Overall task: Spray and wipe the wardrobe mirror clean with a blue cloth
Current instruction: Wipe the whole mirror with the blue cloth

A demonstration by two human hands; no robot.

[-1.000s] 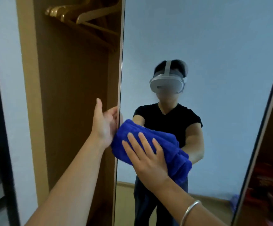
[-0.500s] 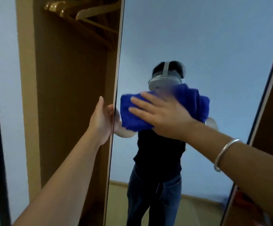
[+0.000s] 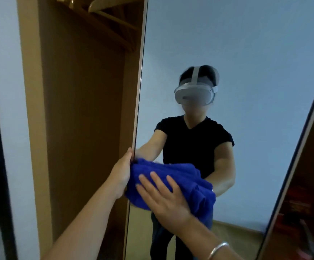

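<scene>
From my remote station, the head camera shows the right hand [image 3: 163, 199] pressed flat on a bunched blue cloth [image 3: 173, 184], fingers straight and spread, pushing the cloth against the wardrobe mirror [image 3: 246, 53] low on the glass near its left edge; the left hand [image 3: 122, 173] sits at that edge of the mirror door, thumb up along the frame and the remaining fingers hidden behind the door and the cloth, so I cannot tell how tightly it grips (it reads as holding the door edge); the cloth's left end touches that hand. A silver bangle [image 3: 218, 249] circles the right wrist at the bottom of the frame. The glass reflects the person [image 3: 195, 145] in a black short-sleeved top, dark trousers and a white headset [image 3: 195, 92], both arms reaching toward the cloth, with a pale blue wall behind and a strip of light flooring at the base. Left of the mirror, the open wardrobe [image 3: 81, 109] shows plain brown panels and wooden hangers [image 3: 103, 6] on a rail at the top; further left stands a white wall [image 3: 4, 91] with a dark vertical frame beside it. Along the right edge, a dark slanted frame bounds the mirror; the reddish shapes beyond it are too blurred for me to identify.
</scene>
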